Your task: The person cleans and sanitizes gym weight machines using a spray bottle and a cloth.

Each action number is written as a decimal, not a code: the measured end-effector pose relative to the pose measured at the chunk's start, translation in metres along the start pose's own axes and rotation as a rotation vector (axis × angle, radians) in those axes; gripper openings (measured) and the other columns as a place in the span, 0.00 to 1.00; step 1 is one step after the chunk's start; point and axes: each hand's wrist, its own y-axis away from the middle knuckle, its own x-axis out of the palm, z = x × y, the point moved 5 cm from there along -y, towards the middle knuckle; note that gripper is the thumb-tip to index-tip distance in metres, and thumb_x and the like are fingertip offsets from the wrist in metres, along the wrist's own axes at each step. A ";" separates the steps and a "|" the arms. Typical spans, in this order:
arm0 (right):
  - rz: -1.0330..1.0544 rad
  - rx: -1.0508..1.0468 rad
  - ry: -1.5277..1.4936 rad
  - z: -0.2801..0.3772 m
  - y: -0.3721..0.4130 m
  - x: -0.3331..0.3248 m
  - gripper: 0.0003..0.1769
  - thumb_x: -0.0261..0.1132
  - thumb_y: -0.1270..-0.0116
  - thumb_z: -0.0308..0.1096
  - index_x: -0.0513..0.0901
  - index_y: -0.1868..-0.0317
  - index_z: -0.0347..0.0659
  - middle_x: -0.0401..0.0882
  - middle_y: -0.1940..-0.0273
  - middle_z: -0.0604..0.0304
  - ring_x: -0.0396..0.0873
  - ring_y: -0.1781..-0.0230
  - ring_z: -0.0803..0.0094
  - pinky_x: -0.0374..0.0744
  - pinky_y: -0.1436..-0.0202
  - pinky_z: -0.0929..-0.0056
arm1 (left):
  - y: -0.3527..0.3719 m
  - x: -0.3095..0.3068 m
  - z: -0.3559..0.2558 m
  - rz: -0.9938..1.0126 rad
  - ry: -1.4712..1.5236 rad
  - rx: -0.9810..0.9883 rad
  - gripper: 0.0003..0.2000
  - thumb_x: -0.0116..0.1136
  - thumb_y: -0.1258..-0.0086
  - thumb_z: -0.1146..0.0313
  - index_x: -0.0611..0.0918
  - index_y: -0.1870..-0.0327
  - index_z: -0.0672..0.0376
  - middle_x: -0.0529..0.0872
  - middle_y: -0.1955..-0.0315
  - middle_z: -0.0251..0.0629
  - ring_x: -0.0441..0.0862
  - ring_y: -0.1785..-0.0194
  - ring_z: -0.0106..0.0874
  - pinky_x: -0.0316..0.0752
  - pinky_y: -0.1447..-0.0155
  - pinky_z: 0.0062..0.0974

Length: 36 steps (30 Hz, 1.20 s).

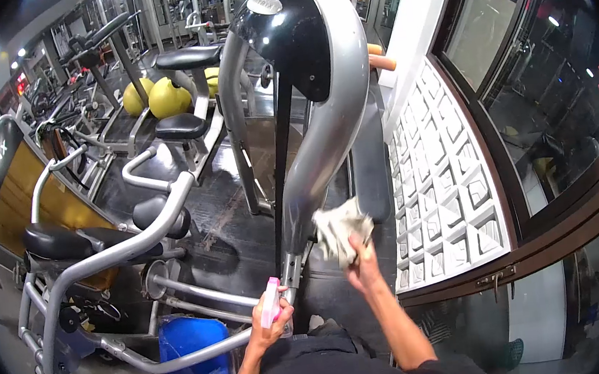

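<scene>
- Weight machine [321, 148], the largest thing here: it stands ahead of both hands, its thick post rising and curving over at the top; silver-grey frame, glossy black cover, pale oval badge; a black strap runs down beside the post.
- Cloth [340, 228]: it sits above the fingers of the right hand [363, 266], bunched up past the thumb, just beside the lower post; whether it touches the metal I cannot tell; off-white, crumpled, somewhat blurred; the right hand is closed around its lower end.
- Spray bottle [270, 301]: it stands up out of the left hand [271, 323], near the foot of the post; pink and white head, its body mostly hidden; the left hand's fingers are curled round it.
</scene>
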 end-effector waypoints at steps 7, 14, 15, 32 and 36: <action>0.144 -1.410 1.058 0.182 -0.048 0.152 0.24 0.67 0.42 0.25 0.79 0.43 0.44 0.71 0.38 0.46 0.72 0.38 0.50 0.71 0.34 0.58 | -0.003 -0.001 -0.015 0.039 -0.137 0.008 0.19 0.61 0.34 0.70 0.73 0.45 0.68 0.81 0.74 0.32 0.80 0.65 0.23 0.74 0.53 0.24; -0.055 -1.318 1.616 0.139 -0.055 0.182 0.27 0.65 0.49 0.20 0.83 0.47 0.52 0.68 0.34 0.47 0.64 0.32 0.43 0.69 0.31 0.56 | 0.000 -0.037 -0.008 -0.010 -0.007 -0.104 0.20 0.62 0.34 0.71 0.73 0.43 0.68 0.81 0.73 0.30 0.79 0.66 0.21 0.75 0.55 0.23; -0.029 -1.314 1.656 0.118 -0.050 0.173 0.26 0.64 0.47 0.21 0.83 0.47 0.53 0.69 0.34 0.48 0.65 0.32 0.45 0.70 0.31 0.55 | -0.001 -0.044 -0.008 -0.013 -0.056 -0.087 0.20 0.61 0.33 0.72 0.73 0.43 0.68 0.79 0.74 0.29 0.77 0.67 0.20 0.74 0.57 0.22; -0.212 -1.348 1.915 0.127 -0.056 0.204 0.26 0.68 0.48 0.24 0.82 0.46 0.54 0.72 0.37 0.48 0.71 0.37 0.48 0.74 0.35 0.55 | -0.009 -0.108 -0.002 -0.031 0.077 -0.084 0.19 0.62 0.35 0.71 0.74 0.44 0.66 0.77 0.75 0.26 0.72 0.71 0.17 0.70 0.63 0.17; 0.022 -1.310 2.038 0.050 -0.054 0.172 0.17 0.64 0.45 0.26 0.82 0.53 0.50 0.76 0.41 0.50 0.73 0.38 0.53 0.74 0.36 0.56 | -0.005 -0.111 0.010 -0.034 0.051 -0.102 0.19 0.63 0.35 0.71 0.75 0.45 0.67 0.78 0.75 0.27 0.73 0.71 0.18 0.70 0.61 0.18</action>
